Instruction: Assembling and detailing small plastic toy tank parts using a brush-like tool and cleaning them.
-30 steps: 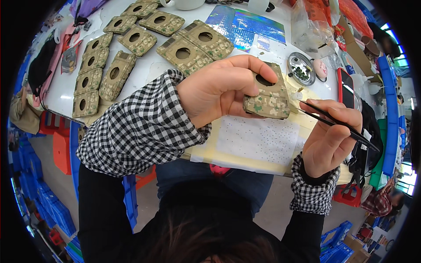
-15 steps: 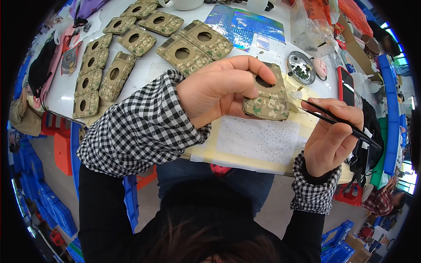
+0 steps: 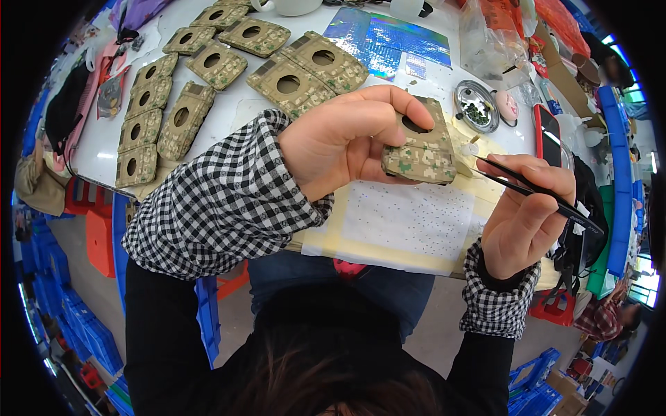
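Red stool [image 3: 100, 243] at far L, below table edge. White table [image 3: 222, 104] carries camo pouches [image 3: 148, 154], each w/ a round hole, some in a column, others at angles. B&w checked sleeve [image 3: 208, 197] leads to L hand [image 3: 333, 142], fingers clamped on held pouch [image 3: 422, 161]; it's raised off the table, hole side toward cam, index fingertip at the hole. White mug [image 3: 288, 7] at top edge, partly cut off. Paper [image 3: 409, 225] w/ small dk dots lies btwn held pouch & person. Shiny blue foil [image 3: 413, 45] beyond. Small white cap [image 3: 470, 148] just R of held pouch; past it, round dish [image 3: 479, 90] w/ dk green bits [image 3: 475, 113]. R hand [image 3: 520, 225]: fingers closed on blk tweezers [image 3: 538, 188], whose tips are apart, aimed L, just beside held pouch's R edge; can't tell if they touch anything. Red-edged phone [image 3: 548, 135] on table just beyond R hand.
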Action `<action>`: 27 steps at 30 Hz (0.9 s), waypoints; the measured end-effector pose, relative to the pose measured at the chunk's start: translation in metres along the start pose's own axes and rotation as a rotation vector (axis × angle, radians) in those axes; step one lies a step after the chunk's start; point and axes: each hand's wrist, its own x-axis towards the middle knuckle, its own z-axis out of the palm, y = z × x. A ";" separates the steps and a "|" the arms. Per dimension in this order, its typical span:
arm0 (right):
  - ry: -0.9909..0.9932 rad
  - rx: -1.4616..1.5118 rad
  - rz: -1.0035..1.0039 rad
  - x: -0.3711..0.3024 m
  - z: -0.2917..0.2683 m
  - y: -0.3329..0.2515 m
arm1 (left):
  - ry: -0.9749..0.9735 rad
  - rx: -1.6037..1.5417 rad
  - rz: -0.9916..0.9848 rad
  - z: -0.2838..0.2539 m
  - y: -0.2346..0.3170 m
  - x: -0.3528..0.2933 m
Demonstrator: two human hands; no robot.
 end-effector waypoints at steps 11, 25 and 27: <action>0.004 -0.005 0.020 0.000 0.000 -0.001 | -0.011 0.013 -0.006 0.000 -0.001 0.001; -0.025 0.022 0.022 0.000 -0.002 -0.002 | -0.018 -0.010 0.000 0.001 -0.002 0.000; -0.039 0.004 -0.003 0.001 -0.002 -0.001 | -0.007 -0.063 0.005 0.002 0.000 0.000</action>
